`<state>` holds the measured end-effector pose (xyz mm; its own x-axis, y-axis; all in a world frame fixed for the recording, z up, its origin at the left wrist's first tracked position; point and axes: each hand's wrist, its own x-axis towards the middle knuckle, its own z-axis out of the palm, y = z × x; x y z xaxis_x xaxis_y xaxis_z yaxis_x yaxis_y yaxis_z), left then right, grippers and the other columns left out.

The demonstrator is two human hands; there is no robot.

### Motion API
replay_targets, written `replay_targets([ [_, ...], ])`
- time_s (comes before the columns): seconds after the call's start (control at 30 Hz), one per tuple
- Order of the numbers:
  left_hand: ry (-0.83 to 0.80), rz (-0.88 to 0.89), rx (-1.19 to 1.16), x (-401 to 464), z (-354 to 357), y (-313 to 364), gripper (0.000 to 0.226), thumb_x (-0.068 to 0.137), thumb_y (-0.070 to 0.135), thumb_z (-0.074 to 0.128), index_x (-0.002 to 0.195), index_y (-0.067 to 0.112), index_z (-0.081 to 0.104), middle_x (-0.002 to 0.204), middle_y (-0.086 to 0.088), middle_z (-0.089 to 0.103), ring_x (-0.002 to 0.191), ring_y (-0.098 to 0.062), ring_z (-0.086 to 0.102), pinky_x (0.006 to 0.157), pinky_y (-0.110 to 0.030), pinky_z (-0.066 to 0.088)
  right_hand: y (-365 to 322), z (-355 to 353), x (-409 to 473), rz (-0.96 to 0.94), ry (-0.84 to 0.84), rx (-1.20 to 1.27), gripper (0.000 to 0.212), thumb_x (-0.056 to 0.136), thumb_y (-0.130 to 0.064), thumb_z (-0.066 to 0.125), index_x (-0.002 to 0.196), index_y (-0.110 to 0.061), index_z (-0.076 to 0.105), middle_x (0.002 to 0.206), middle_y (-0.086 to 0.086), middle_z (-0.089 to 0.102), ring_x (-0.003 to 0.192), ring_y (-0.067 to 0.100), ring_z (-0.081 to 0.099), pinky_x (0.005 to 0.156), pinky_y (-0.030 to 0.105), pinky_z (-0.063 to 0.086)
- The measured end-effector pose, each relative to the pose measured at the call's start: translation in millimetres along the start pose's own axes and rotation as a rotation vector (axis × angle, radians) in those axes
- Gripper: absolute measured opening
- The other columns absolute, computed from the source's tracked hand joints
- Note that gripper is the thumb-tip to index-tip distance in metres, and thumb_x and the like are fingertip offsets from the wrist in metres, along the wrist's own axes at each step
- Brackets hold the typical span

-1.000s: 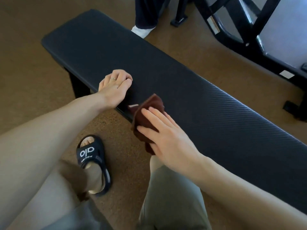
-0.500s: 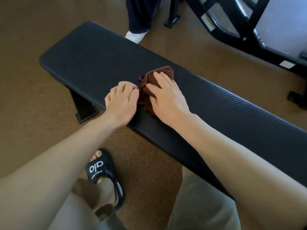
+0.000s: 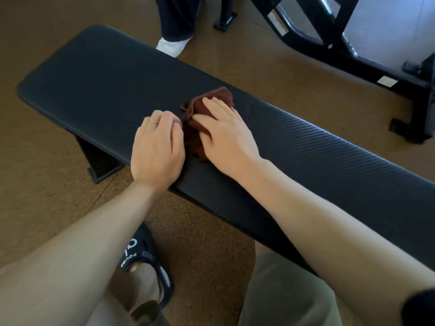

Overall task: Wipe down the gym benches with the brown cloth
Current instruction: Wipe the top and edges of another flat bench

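A long black padded gym bench [image 3: 317,156] runs from upper left to lower right. The crumpled brown cloth [image 3: 195,114] lies on its top near the middle. My right hand [image 3: 226,135] presses flat on the cloth with straight fingers, covering most of it. Just left of the cloth, my left hand [image 3: 157,147] rests on the bench pad with its fingers curled under, a ring on one finger, its knuckles touching the cloth's edge.
The bench's black leg [image 3: 98,161] stands on the brown cork floor. Another person's dark trouser leg and white shoe [image 3: 173,47] are just behind the bench. A black machine frame [image 3: 341,50] fills the upper right. My sandalled foot [image 3: 146,269] is below the bench.
My right hand carried the cloth from the bench's near edge up onto the pad's middle. The left hand stayed on the pad beside it, and the view shifted slightly closer.
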<state>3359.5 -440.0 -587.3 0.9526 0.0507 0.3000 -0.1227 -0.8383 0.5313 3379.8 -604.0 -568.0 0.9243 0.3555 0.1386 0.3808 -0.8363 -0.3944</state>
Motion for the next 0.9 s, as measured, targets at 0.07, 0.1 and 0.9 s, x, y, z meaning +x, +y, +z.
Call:
replay_targets([
  [0.07,0.004,0.003,0.000,-0.6,0.2,-1.4,0.028,0.107,0.021,0.035,0.101,0.014,0.062,0.104,-0.002,0.060,0.091,-0.019,0.056,0.085,-0.045,0.048,2.3,2.7,29.0,0.028,0.021,-0.019,0.033,0.102,-0.021,0.053,0.130,-0.020,0.070,0.153,0.006,0.050,0.148,0.026,0.036,0.124,0.048,0.027],
  [0.1,0.011,0.006,-0.005,-0.7,0.3,-2.1,0.026,0.107,0.020,0.037,0.101,0.013,0.061,0.104,-0.002,0.060,0.091,-0.019,0.055,0.084,-0.044,0.048,4.6,1.9,35.3,0.026,0.018,-0.024,0.034,0.103,-0.021,0.052,0.132,-0.020,0.069,0.154,0.004,0.049,0.149,0.025,0.035,0.124,0.047,0.027],
  [0.9,0.045,0.016,0.024,-1.1,2.4,3.1,0.023,0.103,0.021,0.040,0.092,0.015,0.060,0.096,0.002,0.060,0.086,-0.017,0.054,0.080,-0.037,0.044,81.5,-45.9,58.4,0.138,-0.055,0.081,0.032,0.105,-0.023,0.047,0.128,-0.028,0.068,0.129,-0.006,0.065,0.117,0.020,0.061,0.095,0.034,0.050],
])
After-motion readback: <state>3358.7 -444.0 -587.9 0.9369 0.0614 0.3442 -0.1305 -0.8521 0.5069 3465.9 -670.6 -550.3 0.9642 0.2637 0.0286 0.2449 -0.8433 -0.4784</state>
